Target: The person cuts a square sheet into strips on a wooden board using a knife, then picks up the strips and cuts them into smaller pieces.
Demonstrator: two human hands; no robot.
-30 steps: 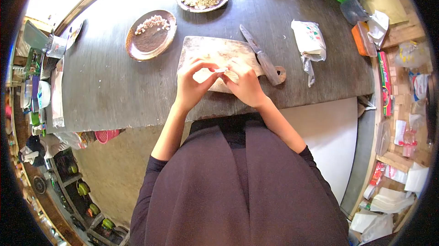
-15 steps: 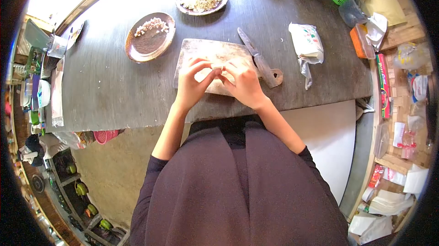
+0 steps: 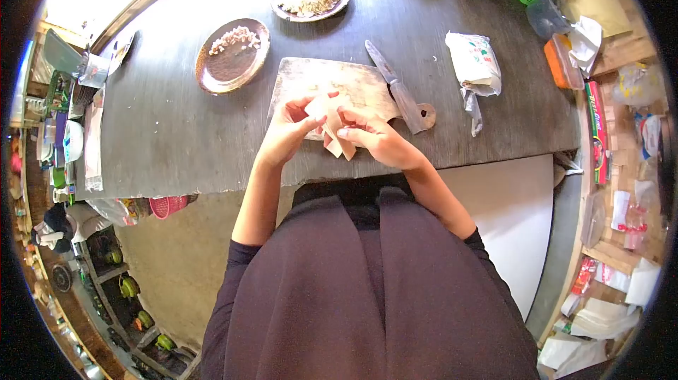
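Above the near part of the wooden cutting board [image 3: 353, 80], several pale pinkish flat strips [image 3: 337, 141] fan out and hang down between my hands. My left hand [image 3: 286, 129] is closed on their left side, thumb against the fingers. From the right, my right hand [image 3: 385, 138] pinches the same strips between thumb and fingers. What the strips are made of I cannot make out. A knife [image 3: 399, 90] lies across the board's right side, its handle toward me and beside the board's holed grip.
Beyond the board stand a brown plate [image 3: 229, 78] with small pinkish diced pieces and another plate [image 3: 274, 7] heaped with pale chopped bits. A white plastic packet [image 3: 472, 62] lies to the right. An orange container [image 3: 558, 66] sits by the right edge.
Half a second ago my fingertips met close together over the board. Now my hands have come slightly nearer to me, and the strips show spread out and hanging between them.
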